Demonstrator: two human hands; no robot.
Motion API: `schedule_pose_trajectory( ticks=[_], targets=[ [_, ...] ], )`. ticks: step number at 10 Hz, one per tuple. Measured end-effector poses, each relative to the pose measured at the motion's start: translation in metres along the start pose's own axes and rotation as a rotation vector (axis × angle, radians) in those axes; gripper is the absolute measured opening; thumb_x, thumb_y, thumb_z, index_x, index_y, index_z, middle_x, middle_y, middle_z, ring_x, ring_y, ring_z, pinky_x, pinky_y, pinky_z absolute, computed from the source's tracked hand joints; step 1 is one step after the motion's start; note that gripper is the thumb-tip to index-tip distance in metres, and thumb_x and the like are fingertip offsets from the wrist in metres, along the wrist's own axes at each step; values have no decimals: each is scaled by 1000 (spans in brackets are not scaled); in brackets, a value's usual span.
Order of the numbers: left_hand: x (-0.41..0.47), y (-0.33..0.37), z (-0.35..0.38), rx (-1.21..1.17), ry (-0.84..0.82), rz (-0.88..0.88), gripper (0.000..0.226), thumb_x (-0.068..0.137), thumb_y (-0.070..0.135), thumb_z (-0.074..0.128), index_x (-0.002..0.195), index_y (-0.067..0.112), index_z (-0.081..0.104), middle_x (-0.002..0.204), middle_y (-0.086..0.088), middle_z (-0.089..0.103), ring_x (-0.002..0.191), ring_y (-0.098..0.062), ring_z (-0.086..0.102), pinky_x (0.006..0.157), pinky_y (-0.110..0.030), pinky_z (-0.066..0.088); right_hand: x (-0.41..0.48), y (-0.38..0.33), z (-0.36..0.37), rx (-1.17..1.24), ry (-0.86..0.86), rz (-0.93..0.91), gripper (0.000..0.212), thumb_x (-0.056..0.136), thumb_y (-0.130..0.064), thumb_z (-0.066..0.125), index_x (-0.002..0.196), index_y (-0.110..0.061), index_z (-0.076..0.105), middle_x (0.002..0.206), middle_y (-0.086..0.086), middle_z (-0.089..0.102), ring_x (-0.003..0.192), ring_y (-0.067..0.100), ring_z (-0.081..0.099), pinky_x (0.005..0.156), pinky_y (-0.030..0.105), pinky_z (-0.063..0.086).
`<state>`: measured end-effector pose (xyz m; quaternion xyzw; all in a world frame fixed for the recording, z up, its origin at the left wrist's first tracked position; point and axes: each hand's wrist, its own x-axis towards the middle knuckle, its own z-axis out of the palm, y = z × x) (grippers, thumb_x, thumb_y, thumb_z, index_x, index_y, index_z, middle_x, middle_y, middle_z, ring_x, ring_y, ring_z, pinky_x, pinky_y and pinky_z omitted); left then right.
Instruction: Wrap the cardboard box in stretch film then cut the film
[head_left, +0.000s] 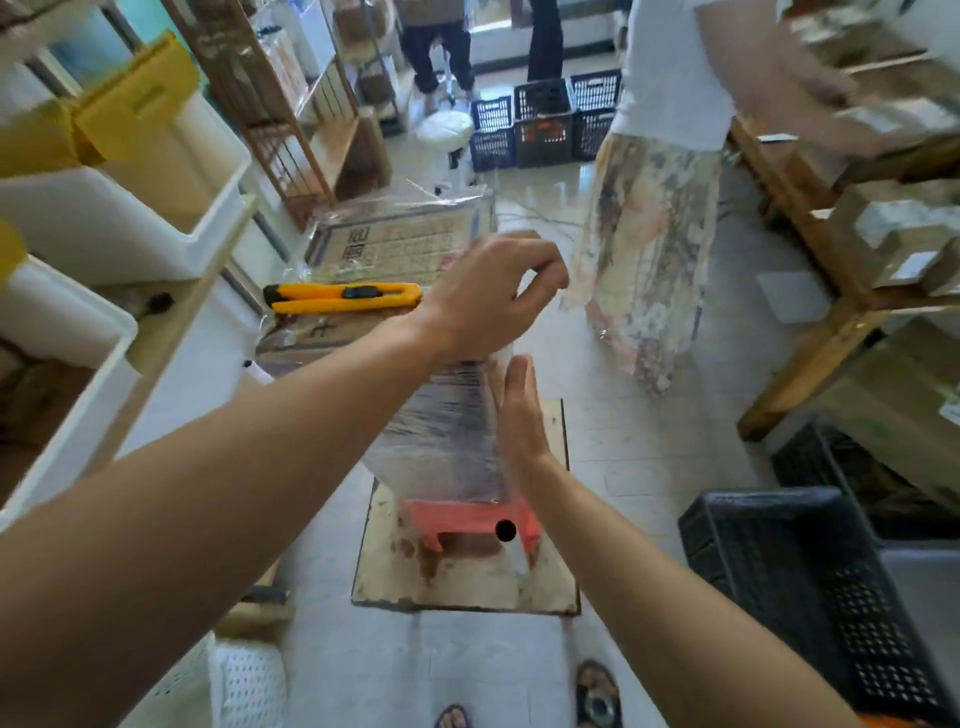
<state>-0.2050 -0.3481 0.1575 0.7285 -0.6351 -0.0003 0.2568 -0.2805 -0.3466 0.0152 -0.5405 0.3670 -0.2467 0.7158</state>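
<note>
A cardboard box (400, 244) with printed grid markings stands on a red stool (467, 522), its sides covered in clear stretch film (441, 431). A yellow utility knife (343, 297) lies on the box's top. My left hand (488, 296) hovers over the box's right top edge with fingers curled, pinching film there. My right hand (519, 415) presses flat, fingers straight, against the film on the box's right side. The film roll is not visible.
The stool sits on a wooden board (467, 587) on the tiled floor. White bins (130, 208) and shelving stand at left, a black crate (810, 587) at right. A person in a patterned skirt (649, 234) stands just beyond the box; blue crates (540, 124) behind.
</note>
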Motion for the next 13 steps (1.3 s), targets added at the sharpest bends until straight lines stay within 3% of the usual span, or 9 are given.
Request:
schedule_pose_trajectory(
  ticks=[1,2,3,4,5,7,8,12,13],
  targets=[
    [-9,0,-22,-87,63,3,24,96,26,55,94,11,74,91,2,71,86,-10,64,79,-22,48,-9,-49,7,-56,-10,-137,69,101,-64,23,153,-19,30,155,9,41,144,22,38,118,42,34],
    [-21,-5,-55,-132,100,-10,29,98,31,50,97,13,73,93,3,69,89,-11,64,82,-27,50,-16,-86,12,-120,-53,-266,72,101,-64,25,157,-21,21,164,3,27,150,16,27,123,40,25],
    [-40,-20,-87,-127,155,-29,31,99,29,46,102,13,73,95,4,67,91,-9,63,81,-22,47,-24,-104,15,-251,-101,-341,67,104,-55,34,159,-24,12,163,-10,22,147,6,21,117,19,15],
    [-69,-46,-109,-102,233,-76,30,100,27,45,104,15,72,97,8,62,93,-8,59,82,-28,46,-30,-107,17,-412,-86,-398,71,99,-52,49,158,-25,18,161,-6,29,145,10,29,120,30,24],
    [-100,-69,-117,-102,261,-143,27,100,26,47,105,17,72,99,6,61,93,-11,59,82,-32,47,-36,-105,25,-567,-36,-430,78,92,-59,51,156,-26,23,158,0,35,146,19,34,119,50,32],
    [-138,-74,-119,-120,251,-118,26,100,23,49,113,14,69,106,5,63,99,-9,58,83,-22,42,-61,-116,31,-903,-5,-625,69,94,-34,59,154,-16,30,163,3,28,154,21,15,123,51,20],
    [-148,-73,-121,-108,225,-69,26,100,25,49,117,14,66,114,-1,66,105,-13,58,85,-25,43,-72,-115,30,-1076,-38,-687,74,92,-35,61,156,-18,27,165,1,22,155,18,9,123,54,18],
    [-184,-67,-118,-95,123,28,37,99,28,46,131,13,58,128,-6,61,116,-21,58,95,-42,50,-123,-99,40,-1044,-66,-775,81,90,-34,66,156,-17,23,164,4,25,149,21,27,121,36,26],
    [-192,-63,-110,-128,162,15,38,100,34,43,135,21,53,131,0,58,118,-17,55,94,-45,52,-134,-97,37,-1013,-63,-762,82,88,-40,63,156,-20,22,163,1,28,147,19,32,118,33,29]
  ],
)
